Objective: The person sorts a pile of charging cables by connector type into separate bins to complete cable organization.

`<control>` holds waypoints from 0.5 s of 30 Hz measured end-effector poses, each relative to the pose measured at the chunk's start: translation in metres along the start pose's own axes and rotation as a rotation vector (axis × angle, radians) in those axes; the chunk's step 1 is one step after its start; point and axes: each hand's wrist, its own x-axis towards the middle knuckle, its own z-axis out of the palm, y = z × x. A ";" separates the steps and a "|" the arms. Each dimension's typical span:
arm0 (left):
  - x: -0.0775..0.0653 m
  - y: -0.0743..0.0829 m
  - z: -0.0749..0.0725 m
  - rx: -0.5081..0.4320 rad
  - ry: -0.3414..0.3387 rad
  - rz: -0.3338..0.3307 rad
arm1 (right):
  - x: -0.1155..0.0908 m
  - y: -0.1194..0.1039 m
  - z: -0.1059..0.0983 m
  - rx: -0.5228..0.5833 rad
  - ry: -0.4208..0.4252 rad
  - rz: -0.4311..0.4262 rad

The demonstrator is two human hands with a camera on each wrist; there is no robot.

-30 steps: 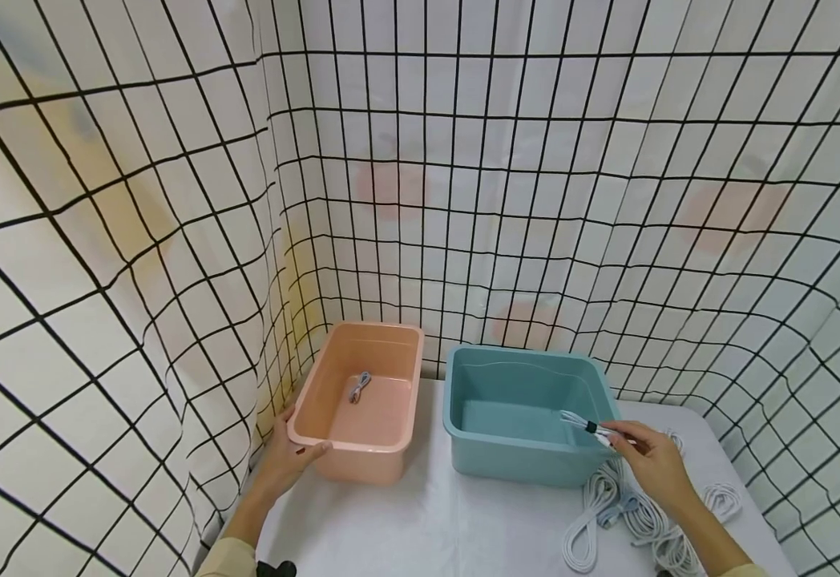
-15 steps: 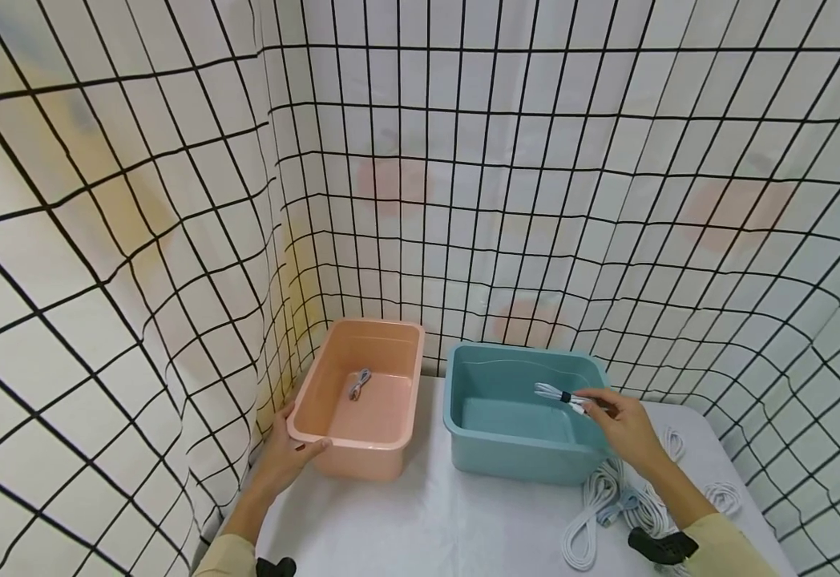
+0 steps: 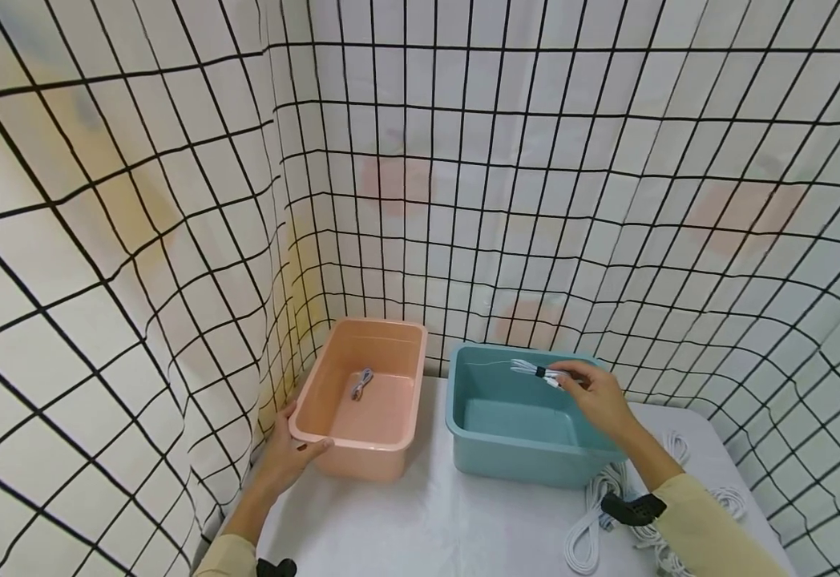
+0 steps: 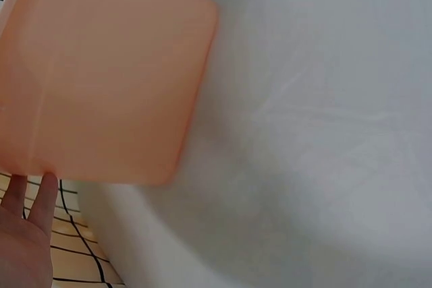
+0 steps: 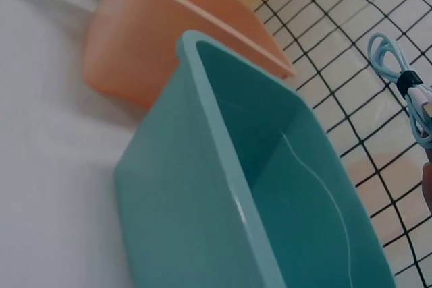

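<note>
At ten o'clock, my left grip (image 3: 281, 461) is spread around the near-left corner of a peach bin (image 3: 369, 445): thumb on the rim, straight fingers touching the outer wall, likely to steady it. At eleven, inside that bin, a small tied cable (image 3: 362, 384) lies on its floor. At one o'clock stands a teal bin (image 3: 521, 438), apart from the peach one, its mouth upward. My right grip (image 3: 596, 394) reaches over it, fingertips nearly together, pinching one end of a white cable bundle (image 3: 524, 366) above the bin, touching neither rim nor wall; an end hold probably keeps its loops free. Between two and three o'clock, white cord coils (image 3: 583, 538) rest on the surface (image 3: 478, 513), presumably within easy right-hand reach.
</note>
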 end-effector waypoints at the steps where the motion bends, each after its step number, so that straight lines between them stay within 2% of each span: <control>1: 0.000 0.001 0.000 0.003 0.002 0.005 | 0.003 -0.002 0.001 0.007 -0.001 -0.003; 6: 0.001 0.002 0.001 -0.004 0.003 0.008 | 0.017 -0.006 0.008 0.043 -0.012 -0.026; 15: -0.001 -0.001 0.000 -0.008 0.003 -0.003 | 0.039 -0.020 0.024 0.047 -0.056 0.011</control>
